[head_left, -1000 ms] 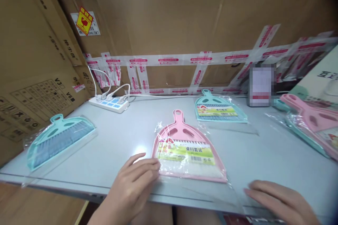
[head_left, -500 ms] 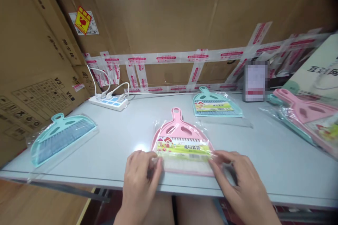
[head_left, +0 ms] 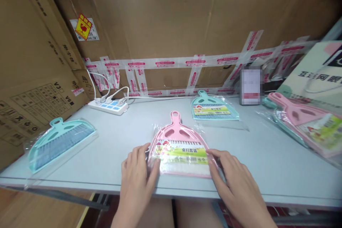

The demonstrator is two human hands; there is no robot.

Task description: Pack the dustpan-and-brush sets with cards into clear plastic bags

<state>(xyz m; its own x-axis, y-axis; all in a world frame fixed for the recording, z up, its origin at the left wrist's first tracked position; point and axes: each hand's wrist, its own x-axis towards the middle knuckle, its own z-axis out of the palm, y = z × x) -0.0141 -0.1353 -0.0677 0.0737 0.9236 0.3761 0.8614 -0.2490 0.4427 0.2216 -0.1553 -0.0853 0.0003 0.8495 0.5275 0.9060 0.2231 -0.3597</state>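
Observation:
A pink dustpan and brush set point(head_left: 184, 133) lies in a clear plastic bag near the table's front edge, its handle pointing away from me. A printed card with a mushroom house covers part of the white bristles. My left hand point(head_left: 139, 171) grips the left edge of the bagged set, thumb on its near corner. On the opposite side, my right hand point(head_left: 232, 174) holds the right edge between thumb and fingers. Behind it lies a bagged turquoise dustpan set point(head_left: 215, 108) with a similar card. Another turquoise dustpan set point(head_left: 60, 144), with no card showing, rests at the left.
At the right, a bagged pink dustpan set point(head_left: 301, 114) overlaps a turquoise one point(head_left: 291, 128). A white power strip point(head_left: 108, 107) with plugged-in cables sits at the back left. A blurred phone-like device point(head_left: 251, 85) stands before taped cardboard point(head_left: 160, 17). A printed bag point(head_left: 317, 67) leans at the right.
The fingers of both hands have shifted from pinching the bag's lower sides to lying along the pink set's side edges. The view has shifted slightly; the other sets stay in place.

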